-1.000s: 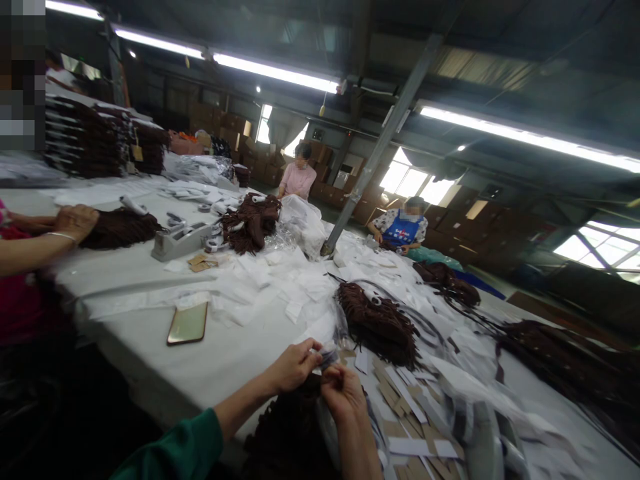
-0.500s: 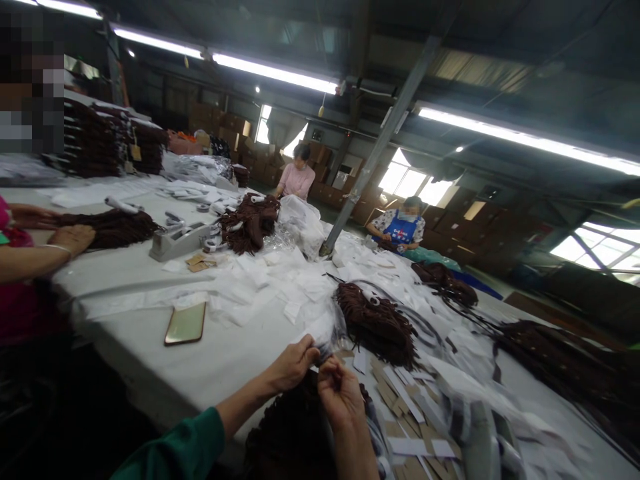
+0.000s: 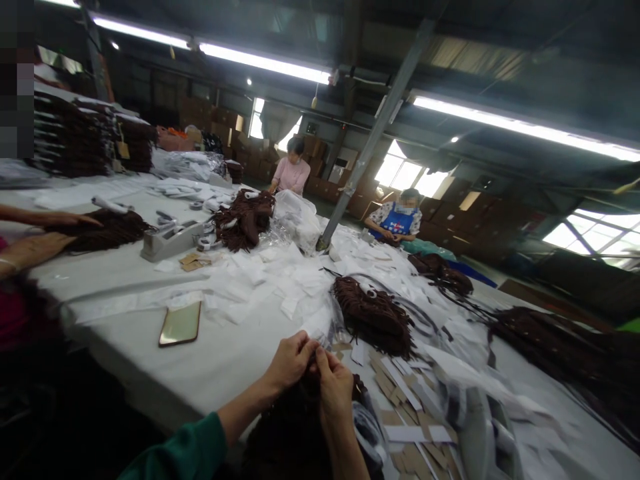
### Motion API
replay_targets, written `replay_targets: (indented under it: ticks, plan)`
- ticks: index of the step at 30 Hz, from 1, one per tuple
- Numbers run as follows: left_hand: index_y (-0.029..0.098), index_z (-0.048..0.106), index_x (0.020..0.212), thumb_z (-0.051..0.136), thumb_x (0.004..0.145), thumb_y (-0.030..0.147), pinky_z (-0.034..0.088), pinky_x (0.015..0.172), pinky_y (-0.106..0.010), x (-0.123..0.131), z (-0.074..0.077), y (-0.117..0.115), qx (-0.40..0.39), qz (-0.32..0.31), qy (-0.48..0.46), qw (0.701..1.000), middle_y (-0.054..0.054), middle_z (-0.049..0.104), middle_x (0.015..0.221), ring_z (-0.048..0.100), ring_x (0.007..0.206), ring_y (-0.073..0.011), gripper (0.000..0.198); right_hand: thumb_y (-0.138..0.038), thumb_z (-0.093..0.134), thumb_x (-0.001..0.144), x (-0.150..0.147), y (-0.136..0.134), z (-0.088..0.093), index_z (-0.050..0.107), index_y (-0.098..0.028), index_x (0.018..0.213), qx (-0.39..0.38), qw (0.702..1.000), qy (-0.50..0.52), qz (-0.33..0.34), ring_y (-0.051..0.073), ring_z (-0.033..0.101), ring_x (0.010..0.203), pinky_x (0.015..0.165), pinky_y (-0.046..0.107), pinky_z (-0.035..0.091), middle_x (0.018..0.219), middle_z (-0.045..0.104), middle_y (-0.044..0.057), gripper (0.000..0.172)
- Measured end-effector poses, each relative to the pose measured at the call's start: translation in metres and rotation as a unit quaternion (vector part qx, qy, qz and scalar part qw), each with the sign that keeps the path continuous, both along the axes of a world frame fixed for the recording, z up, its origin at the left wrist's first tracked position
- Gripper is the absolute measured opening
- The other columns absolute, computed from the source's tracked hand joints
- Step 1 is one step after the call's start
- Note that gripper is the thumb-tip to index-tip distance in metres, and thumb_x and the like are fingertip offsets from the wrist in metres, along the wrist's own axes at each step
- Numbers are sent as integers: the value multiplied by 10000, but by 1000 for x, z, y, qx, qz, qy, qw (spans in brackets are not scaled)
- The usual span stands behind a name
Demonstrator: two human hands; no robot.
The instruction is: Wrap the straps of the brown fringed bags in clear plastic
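My left hand (image 3: 291, 360) and my right hand (image 3: 334, 385) meet at the table's near edge, fingertips pinched together. Whatever lies between the fingers is hidden or too small to name. Right below them, a dark brown fringed item (image 3: 285, 433) hangs in shadow, partly covered by my wrists. Just beyond my fingers lies another brown fringed item, apparently a bag (image 3: 373, 317), with clear plastic at its left side. To the right of my right hand, cardboard and white paper strips (image 3: 400, 393) lie scattered.
A phone (image 3: 180, 325) lies left of my hands. Two tape dispensers, one near right (image 3: 483, 427) and one farther left (image 3: 173, 241), stand on the white-covered table (image 3: 120, 313). A slanted metal post (image 3: 370, 140) rises beyond. A co-worker's hands (image 3: 45, 240) touch brown fringe at left.
Both my hands stay together, and my right fingers now reach up against the left fingertips. The co-worker's hands at left have spread along the fringe. The view has shifted slightly.
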State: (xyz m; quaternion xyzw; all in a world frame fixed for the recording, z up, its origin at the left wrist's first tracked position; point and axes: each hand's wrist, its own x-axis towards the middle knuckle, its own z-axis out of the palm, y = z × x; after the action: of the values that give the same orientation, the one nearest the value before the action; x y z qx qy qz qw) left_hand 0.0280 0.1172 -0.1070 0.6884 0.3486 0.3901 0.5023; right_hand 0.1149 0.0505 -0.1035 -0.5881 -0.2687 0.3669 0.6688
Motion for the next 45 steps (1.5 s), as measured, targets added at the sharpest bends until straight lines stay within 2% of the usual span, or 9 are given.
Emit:
replay_targets:
  ticks: [8,13,15,22,31,36,39,41,45]
  plan:
    - [217,526,697,400,880,458,355,559,-251,-3,-6,-15,45,-24,100,994,33,532,578,502,553,-142,328,-525,684,705,-9,-7,-21,627,-147,728,35,998,6,-49,91,429,493,464,210,323,545,528,-44,383]
    - [207,591,1007,415,856,459,463,761,-298,-8,-18,-17,24,-69,79,994,-38,685,929,631,861,-213,342,-487,639,746,-8,-10,-30,603,-150,716,51,996,29,-69,82,402,470,458,206,301,523,511,-51,340]
    - [203,561,1050,416,852,455,474,777,-324,-10,-21,-17,10,-88,88,992,-49,686,953,642,888,-232,351,-476,630,750,-8,-10,-32,598,-150,705,58,996,37,-62,78,394,459,454,205,292,514,505,-52,331]
    - [253,436,845,358,874,423,413,553,-291,-5,-26,-18,19,-87,200,976,25,575,610,592,566,-206,189,-437,601,771,-9,-12,-39,562,-155,640,65,994,49,-75,68,371,448,451,199,272,497,487,-50,314]
    - [253,471,772,370,857,479,432,608,-301,-6,-47,-14,37,-48,203,977,4,608,665,611,660,-218,263,-376,570,810,-9,-20,-41,629,-143,676,14,998,2,-69,94,462,417,420,195,324,497,548,-20,276]
    - [243,511,765,337,867,538,453,620,-309,-19,-55,-4,16,-52,232,971,10,630,646,619,637,-213,358,-343,518,866,22,-65,-15,672,-165,948,5,985,-148,-87,124,576,507,517,228,433,653,631,1,249]
    - [232,558,811,371,842,578,483,639,-312,-23,-59,2,-8,-75,208,975,-7,677,717,649,706,-226,394,-325,511,882,63,-112,-6,698,-191,940,-42,931,-327,-158,142,605,606,667,271,469,755,663,27,238]
    - [224,582,870,454,789,595,507,673,-314,-23,-63,4,-38,-80,177,980,-24,707,815,663,782,-240,401,-328,495,885,96,-145,-7,693,-182,963,-86,899,-375,-208,147,604,597,681,286,477,797,677,44,258]
    - [205,602,930,568,705,611,520,648,-307,-19,-65,1,-84,-62,148,983,-33,703,836,660,794,-250,466,-346,446,889,156,-201,-20,701,-180,939,-171,839,-436,-277,211,637,839,787,315,481,905,686,87,308]
